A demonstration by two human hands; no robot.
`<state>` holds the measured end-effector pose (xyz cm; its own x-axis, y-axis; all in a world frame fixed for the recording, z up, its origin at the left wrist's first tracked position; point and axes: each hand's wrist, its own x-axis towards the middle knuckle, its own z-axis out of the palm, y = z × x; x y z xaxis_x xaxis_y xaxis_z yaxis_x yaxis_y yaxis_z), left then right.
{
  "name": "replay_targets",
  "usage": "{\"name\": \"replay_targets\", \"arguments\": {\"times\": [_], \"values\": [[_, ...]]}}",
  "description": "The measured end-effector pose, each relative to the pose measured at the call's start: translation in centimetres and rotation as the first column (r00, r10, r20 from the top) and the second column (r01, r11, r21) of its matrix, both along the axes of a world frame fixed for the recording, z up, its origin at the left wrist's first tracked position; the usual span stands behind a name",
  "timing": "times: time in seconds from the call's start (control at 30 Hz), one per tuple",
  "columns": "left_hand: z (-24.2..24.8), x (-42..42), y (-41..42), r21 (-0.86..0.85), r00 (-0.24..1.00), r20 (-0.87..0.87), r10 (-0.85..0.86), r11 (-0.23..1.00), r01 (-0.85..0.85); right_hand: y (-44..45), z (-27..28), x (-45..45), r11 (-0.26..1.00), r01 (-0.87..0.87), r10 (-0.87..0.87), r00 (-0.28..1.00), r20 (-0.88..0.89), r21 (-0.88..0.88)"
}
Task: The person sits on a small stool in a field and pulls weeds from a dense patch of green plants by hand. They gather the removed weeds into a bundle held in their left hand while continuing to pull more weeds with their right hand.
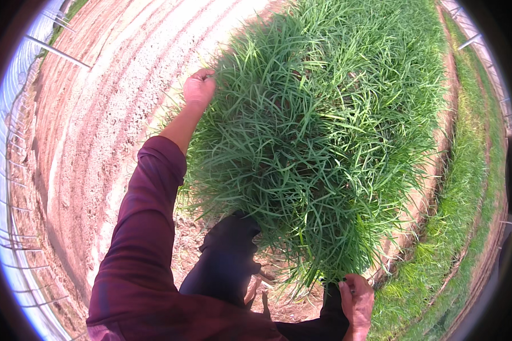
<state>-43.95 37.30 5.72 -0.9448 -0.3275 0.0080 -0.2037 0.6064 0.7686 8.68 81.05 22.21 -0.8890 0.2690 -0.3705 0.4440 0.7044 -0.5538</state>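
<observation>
A dense bed of green, strap-leaved, chive-like plants (pixel 298 140) fills the ground before me. My left hand (pixel 199 88), its arm stretched out in a rolled-up maroon sleeve, is at the bed's left edge. The fingers there are curled together by the leaf tips; whether they pinch anything is too small to see. Close to my body, my right hand (pixel 357 294) is at the lower right edge of the bed. Thumb and forefinger come together around a tiny dark spot, which I cannot make out. My dark-trousered leg (pixel 226 251) is bent against the near leaves.
Bare tilled soil (pixel 106 111) with furrows stretches along the left. A metal post (pixel 59 52) slants over it, and ribbed plastic sheeting (pixel 4 170) curves beyond. To the right, a soil ridge (pixel 426 179) separates another strip of green plants (pixel 456 204). Dry stalks (pixel 290 302) lie near my legs.
</observation>
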Motion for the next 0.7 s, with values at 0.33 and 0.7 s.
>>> {"name": "replay_targets", "arguments": {"times": [0.33,0.7], "values": [[2.0,10.0,-16.3,0.193,0.996,-0.082,0.036,0.981,-0.02,0.1,0.3,0.6,0.999,-0.019,0.016,0.997,-0.076,-0.043],[-1.9,41.7,-34.6,-0.316,0.877,0.412,0.248,0.941,-0.118,1.5,-1.5,2.1,0.995,0.011,-0.008,1.0,0.026,-0.102]]}}
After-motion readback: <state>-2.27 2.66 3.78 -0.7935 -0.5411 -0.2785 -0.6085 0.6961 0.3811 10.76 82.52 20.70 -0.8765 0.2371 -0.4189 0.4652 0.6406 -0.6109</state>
